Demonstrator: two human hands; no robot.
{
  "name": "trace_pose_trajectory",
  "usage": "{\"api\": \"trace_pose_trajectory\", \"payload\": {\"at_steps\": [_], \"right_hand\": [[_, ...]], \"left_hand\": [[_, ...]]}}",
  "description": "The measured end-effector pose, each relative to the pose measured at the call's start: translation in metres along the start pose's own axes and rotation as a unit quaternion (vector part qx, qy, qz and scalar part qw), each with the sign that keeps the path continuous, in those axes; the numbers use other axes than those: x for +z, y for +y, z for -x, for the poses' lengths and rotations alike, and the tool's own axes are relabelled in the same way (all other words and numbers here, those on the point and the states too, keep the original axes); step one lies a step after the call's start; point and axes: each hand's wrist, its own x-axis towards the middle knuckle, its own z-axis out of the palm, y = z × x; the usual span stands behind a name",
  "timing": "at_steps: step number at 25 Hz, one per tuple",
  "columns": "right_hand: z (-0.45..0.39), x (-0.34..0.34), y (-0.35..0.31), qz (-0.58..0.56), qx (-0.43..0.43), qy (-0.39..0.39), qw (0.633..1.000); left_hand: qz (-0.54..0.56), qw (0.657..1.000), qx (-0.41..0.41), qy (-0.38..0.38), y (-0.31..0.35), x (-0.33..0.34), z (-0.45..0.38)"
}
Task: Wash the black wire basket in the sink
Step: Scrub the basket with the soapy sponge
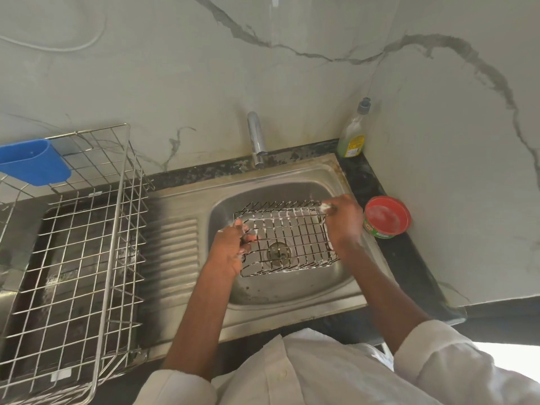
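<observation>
Black wire basket [287, 239] over sink [295, 290]; left hand [230, 248] fingers grip edge; right hand [343, 219] fingers hidden, unclear.

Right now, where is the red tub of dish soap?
In the head view, the red tub sits on the dark counter right of the sink, just beyond the right hand and nearer than the green bottle.

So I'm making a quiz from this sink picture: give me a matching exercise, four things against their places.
Things:
1. black wire basket
2. red tub
3. soap bottle
4. blue holder

Places:
A. back corner of the counter
B. hung on the steel dish rack
C. over the sink drain
D. counter right of the sink

Pairs: 1-C, 2-D, 3-A, 4-B
</observation>
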Motion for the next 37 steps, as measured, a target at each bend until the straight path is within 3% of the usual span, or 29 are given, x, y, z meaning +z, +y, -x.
{"api": "trace_pose_trajectory", "payload": {"at_steps": [3,8,10,14,17,19,23,26,28,33,35,37], "right_hand": [[0.012,0.007,-0.019,-0.003,0.002,-0.003,1.0],[0.033,0.036,-0.078,-0.052,-0.234,-0.053,0.969],[0.02,0.028,-0.067,-0.052,-0.197,-0.051,0.978],[-0.011,0.008,0.002,-0.021,-0.01,-0.014,1.0],[-0.01,0.009,0.011,-0.027,0.033,0.029,0.999],[0.007,0.02,-0.02,-0.051,-0.022,0.024,0.998],[0.044,0.049,-0.096,-0.102,-0.238,-0.031,0.966],[0.047,0.047,-0.097,-0.087,-0.309,-0.044,0.946],[0.034,0.039,-0.061,-0.076,-0.256,-0.032,0.963],[-0.009,0.003,0.03,-0.039,0.005,0.018,0.999],[-0.003,0.003,0.024,-0.021,0.012,0.015,1.0],[0.018,0.014,-0.01,-0.035,-0.068,0.0,0.997]], "left_hand": [[-0.017,1.0,-0.003,-0.008,-0.003,0.013,0.0],[-0.031,0.999,0.013,0.006,-0.005,0.027,-0.005],[-0.027,1.0,0.008,0.007,-0.006,0.019,-0.009],[-0.008,1.0,-0.006,-0.004,-0.007,0.002,-0.009],[-0.02,1.0,0.0,-0.011,-0.006,0.006,-0.005],[-0.031,0.999,0.001,-0.013,-0.006,0.013,-0.005],[-0.063,0.998,0.018,-0.005,-0.011,0.023,-0.008],[-0.056,0.998,0.023,-0.001,-0.012,0.02,-0.008],[-0.023,1.0,0.008,0.01,-0.009,0.012,-0.008],[0.023,1.0,-0.014,0.011,-0.007,-0.001,-0.01],[0.028,0.999,-0.024,0.008,-0.009,0.003,-0.007],[0.031,0.999,-0.036,0.01,-0.01,0.012,-0.002]]}}
